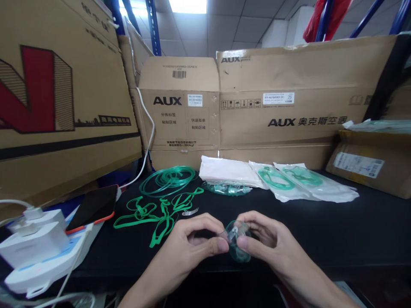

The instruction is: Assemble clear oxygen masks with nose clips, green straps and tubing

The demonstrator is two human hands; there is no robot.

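Observation:
Near the table's front edge, both hands meet at a clear green-tinted oxygen mask (241,254). My right hand (268,235) grips its side between thumb and fingers. My left hand (202,237) pinches a small clear piece (231,233) against the mask's front; its exact form is partly hidden by the fingertips. Left of the hands lie green elastic straps (163,214) in a loose tangle, with a small metal-looking strip (190,211) beside them. Behind these is a coil of green tubing (170,179). More clear masks (227,188) lie at the back middle.
A white packet stack (229,170) and bagged green tubing sets (302,179) lie at the back. Cardboard panels (279,107) stand behind. At the left are a phone (94,207) and a power strip (48,269) with chargers. A cardboard box (369,160) stands right.

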